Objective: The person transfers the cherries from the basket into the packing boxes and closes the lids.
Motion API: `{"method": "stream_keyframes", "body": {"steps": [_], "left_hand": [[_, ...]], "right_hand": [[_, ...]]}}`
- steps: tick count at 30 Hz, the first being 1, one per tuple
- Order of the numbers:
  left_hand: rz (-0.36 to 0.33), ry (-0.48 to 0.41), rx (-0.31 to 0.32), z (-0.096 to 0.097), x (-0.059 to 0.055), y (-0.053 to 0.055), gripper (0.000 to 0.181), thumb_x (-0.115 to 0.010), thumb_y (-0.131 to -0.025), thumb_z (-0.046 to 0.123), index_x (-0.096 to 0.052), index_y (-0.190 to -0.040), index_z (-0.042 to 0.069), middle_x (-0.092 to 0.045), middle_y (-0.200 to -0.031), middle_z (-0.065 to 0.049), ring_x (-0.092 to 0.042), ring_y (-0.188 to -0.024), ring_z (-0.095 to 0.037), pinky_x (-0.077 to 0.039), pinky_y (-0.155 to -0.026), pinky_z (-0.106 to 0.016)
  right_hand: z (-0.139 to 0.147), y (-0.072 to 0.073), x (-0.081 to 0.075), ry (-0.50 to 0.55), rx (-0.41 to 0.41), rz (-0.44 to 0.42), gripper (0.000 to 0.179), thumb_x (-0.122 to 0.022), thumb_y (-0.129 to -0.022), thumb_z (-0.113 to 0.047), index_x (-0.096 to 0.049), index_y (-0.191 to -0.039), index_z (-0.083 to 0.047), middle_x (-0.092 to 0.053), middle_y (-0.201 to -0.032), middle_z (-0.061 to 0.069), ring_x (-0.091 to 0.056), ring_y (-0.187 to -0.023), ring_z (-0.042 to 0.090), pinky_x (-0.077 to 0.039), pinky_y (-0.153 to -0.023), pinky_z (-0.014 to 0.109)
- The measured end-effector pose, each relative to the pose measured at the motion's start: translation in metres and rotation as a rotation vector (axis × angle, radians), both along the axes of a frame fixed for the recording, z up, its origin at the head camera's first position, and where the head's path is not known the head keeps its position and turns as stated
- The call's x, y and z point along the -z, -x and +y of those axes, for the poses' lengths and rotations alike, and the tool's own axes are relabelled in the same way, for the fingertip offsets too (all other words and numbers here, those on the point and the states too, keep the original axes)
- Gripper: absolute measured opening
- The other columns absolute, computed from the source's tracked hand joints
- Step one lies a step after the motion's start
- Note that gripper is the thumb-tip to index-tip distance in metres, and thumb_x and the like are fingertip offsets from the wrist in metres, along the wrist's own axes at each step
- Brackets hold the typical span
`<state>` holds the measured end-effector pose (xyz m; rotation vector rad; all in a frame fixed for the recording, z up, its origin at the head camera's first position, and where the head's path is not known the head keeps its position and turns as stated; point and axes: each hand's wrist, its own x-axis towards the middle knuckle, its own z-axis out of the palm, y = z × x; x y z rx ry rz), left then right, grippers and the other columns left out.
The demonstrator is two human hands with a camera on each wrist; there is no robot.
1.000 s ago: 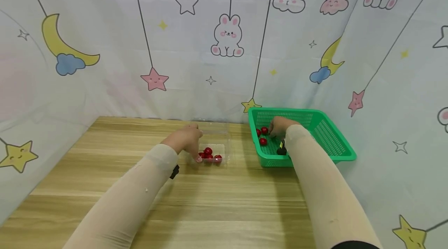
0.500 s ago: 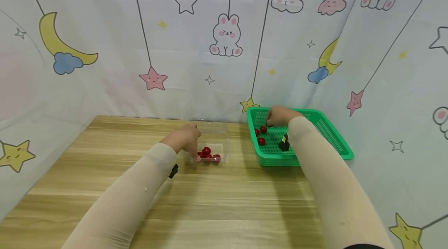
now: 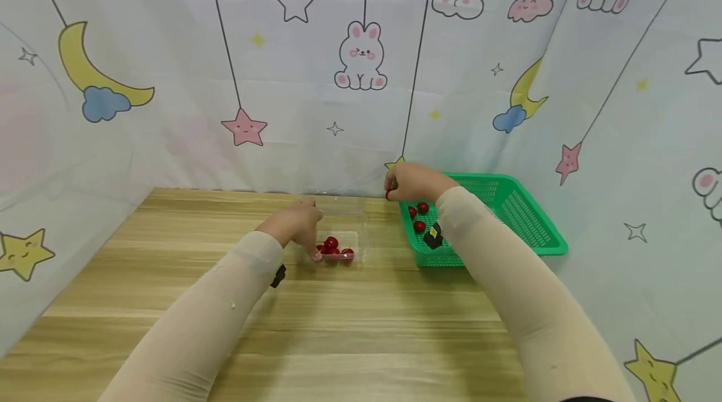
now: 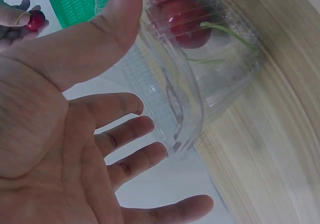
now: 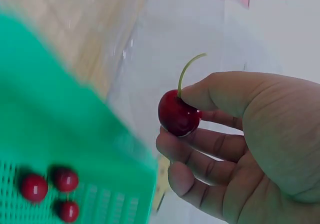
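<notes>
In the head view my right hand (image 3: 414, 182) is above the left rim of the green basket (image 3: 424, 259). Between its thumb and fingers it pinches a dark red cherry (image 5: 177, 113), whose green stem curves upward. My left hand (image 3: 294, 226) is at the left side of a clear plastic box (image 3: 352, 240). Its thumb (image 4: 122, 14) lies against the box's rim, and its other fingers (image 4: 127, 164) are spread, some touching or close to the clear plastic. Several cherries (image 3: 331, 243) lie in the box, partly behind its front wall; a stem shows in the left wrist view.
Three cherries (image 3: 419, 226) sit at the left end of the basket, which stands on the right of the wooden table (image 3: 361, 327). The box's transparent lid (image 3: 338, 203) stands raised at the back. A patterned curtain (image 3: 282, 76) hangs behind the table.
My right hand has risen out of the basket and moved left past its rim, carrying a cherry. The left hand has stayed at the box.
</notes>
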<state>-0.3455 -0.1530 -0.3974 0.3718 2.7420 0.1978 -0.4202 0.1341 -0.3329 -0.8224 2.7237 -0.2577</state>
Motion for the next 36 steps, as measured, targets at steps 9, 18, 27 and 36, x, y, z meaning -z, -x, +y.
{"method": "stream_keyframes", "body": {"steps": [9, 18, 27, 36], "left_hand": [[-0.015, 0.014, -0.017, 0.0, -0.001, 0.0, 0.106, -0.104, -0.085, 0.04, -0.052, -0.171, 0.007, -0.045, -0.172, -0.022, -0.042, -0.162, -0.046, -0.048, -0.128, -0.063], [-0.019, 0.013, -0.02, -0.001, 0.0, 0.002, 0.106, -0.105, -0.083, 0.041, -0.054, -0.169, 0.007, -0.05, -0.164, -0.02, -0.049, -0.155, -0.043, -0.052, -0.124, -0.062], [-0.028, 0.02, -0.015, -0.001, 0.0, 0.005, 0.106, -0.104, -0.084, 0.043, -0.053, -0.17, 0.009, -0.045, -0.173, -0.022, -0.043, -0.162, -0.046, -0.049, -0.127, -0.063], [-0.011, 0.037, -0.002, -0.002, 0.001, 0.004, 0.106, -0.104, -0.084, 0.044, -0.053, -0.169, 0.007, -0.046, -0.171, -0.023, -0.044, -0.162, -0.048, -0.049, -0.127, -0.063]], "right_hand": [[-0.054, -0.024, 0.019, -0.034, -0.174, 0.008, 0.017, -0.072, -0.112, -0.016, -0.081, -0.125, -0.01, -0.081, -0.125, 0.009, -0.075, -0.111, 0.024, -0.065, -0.1, 0.042], [-0.087, -0.029, 0.054, -0.059, -0.27, 0.024, 0.012, -0.081, -0.108, -0.016, -0.082, -0.117, -0.009, -0.083, -0.115, 0.006, -0.075, -0.103, 0.02, -0.065, -0.1, 0.038], [-0.1, -0.032, 0.078, -0.095, -0.248, 0.062, 0.01, -0.082, -0.107, -0.018, -0.084, -0.112, -0.009, -0.082, -0.107, 0.003, -0.074, -0.094, 0.017, -0.066, -0.094, 0.038], [-0.104, -0.031, 0.086, -0.118, -0.242, 0.063, 0.016, -0.079, -0.109, -0.022, -0.085, -0.118, -0.009, -0.083, -0.115, 0.004, -0.078, -0.103, 0.02, -0.067, -0.097, 0.04]]}}
